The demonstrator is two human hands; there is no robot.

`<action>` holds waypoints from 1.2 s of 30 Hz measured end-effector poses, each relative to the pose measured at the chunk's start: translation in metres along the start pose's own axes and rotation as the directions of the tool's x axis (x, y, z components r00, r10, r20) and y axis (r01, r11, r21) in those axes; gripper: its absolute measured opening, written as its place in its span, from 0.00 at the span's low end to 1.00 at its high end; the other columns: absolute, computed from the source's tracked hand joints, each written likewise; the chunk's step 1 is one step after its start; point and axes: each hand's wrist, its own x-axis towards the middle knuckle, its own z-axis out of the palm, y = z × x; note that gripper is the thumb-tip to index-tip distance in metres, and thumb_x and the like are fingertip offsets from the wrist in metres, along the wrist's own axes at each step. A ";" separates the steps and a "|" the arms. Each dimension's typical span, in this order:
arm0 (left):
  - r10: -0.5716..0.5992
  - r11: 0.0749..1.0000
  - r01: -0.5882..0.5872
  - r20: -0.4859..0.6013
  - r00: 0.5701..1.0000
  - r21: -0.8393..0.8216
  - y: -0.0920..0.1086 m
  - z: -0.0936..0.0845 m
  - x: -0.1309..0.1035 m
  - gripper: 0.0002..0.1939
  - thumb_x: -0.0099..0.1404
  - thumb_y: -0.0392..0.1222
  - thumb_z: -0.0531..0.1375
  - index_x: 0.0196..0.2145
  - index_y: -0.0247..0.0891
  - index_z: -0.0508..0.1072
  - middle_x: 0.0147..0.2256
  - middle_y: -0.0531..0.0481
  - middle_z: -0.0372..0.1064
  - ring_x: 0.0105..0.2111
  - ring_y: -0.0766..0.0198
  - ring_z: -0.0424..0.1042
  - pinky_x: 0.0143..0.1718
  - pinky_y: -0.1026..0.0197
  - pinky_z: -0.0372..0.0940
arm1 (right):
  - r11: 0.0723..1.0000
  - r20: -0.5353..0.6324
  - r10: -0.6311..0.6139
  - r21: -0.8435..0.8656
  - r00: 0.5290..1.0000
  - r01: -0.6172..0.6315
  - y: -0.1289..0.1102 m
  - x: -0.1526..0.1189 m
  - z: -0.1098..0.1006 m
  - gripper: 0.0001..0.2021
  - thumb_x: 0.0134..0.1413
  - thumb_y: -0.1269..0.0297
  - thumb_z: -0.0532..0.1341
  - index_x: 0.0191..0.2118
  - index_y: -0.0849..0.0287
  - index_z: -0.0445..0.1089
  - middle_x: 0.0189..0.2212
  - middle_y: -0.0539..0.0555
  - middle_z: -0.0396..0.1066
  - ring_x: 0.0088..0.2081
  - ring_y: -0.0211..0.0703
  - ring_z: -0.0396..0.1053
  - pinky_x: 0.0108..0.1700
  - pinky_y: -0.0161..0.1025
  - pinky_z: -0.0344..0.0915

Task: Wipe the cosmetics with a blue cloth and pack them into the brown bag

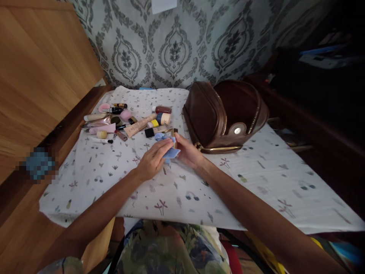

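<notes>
My left fingers (154, 159) hold blue cloth (172, 153); my right fingers (188, 151) grip small item beside it. Brown bag (208, 114) open, right, on bench (176, 201).

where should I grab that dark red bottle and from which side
Probably by the middle of the dark red bottle, from above, pinching across its narrow body: it lies on its side, cap pointing left, with the navy and beige jar close in front.
</notes>
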 end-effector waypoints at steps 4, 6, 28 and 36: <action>-0.038 0.998 0.041 -0.076 0.996 0.039 0.001 -0.001 0.002 0.23 0.73 0.34 0.50 0.64 0.39 0.56 0.61 0.36 0.63 0.63 0.54 0.63 0.61 0.45 0.63 | 1.000 0.061 0.023 -0.004 0.998 -0.023 0.006 -0.004 0.006 0.13 0.46 0.54 0.73 0.34 0.54 0.74 0.27 0.45 0.72 0.29 0.37 0.67 0.34 0.34 0.66; -0.103 0.991 0.111 -0.105 0.989 0.073 -0.003 -0.002 0.001 0.19 0.73 0.35 0.51 0.61 0.39 0.59 0.60 0.36 0.64 0.61 0.54 0.64 0.60 0.43 0.64 | 0.999 0.076 0.045 0.007 0.996 -0.046 0.006 -0.004 0.006 0.13 0.47 0.54 0.72 0.33 0.54 0.73 0.28 0.45 0.72 0.30 0.37 0.67 0.35 0.35 0.67; -0.225 0.973 0.230 -0.164 0.960 0.012 -0.003 -0.008 0.001 0.12 0.71 0.38 0.56 0.52 0.40 0.68 0.50 0.42 0.65 0.52 0.57 0.68 0.54 0.51 0.66 | 0.993 -0.022 0.006 0.114 1.000 -0.003 -0.002 0.005 -0.010 0.16 0.51 0.54 0.69 0.42 0.55 0.71 0.40 0.55 0.79 0.48 0.53 0.74 0.48 0.52 0.74; -0.366 0.923 0.346 -0.106 0.925 -0.167 -0.007 -0.008 -0.002 0.09 0.70 0.42 0.58 0.47 0.41 0.69 0.46 0.45 0.66 0.49 0.57 0.68 0.50 0.53 0.67 | 0.983 -0.097 0.072 0.173 0.993 -0.055 0.000 0.005 -0.009 0.11 0.54 0.55 0.67 0.40 0.54 0.72 0.36 0.50 0.78 0.39 0.45 0.74 0.44 0.44 0.74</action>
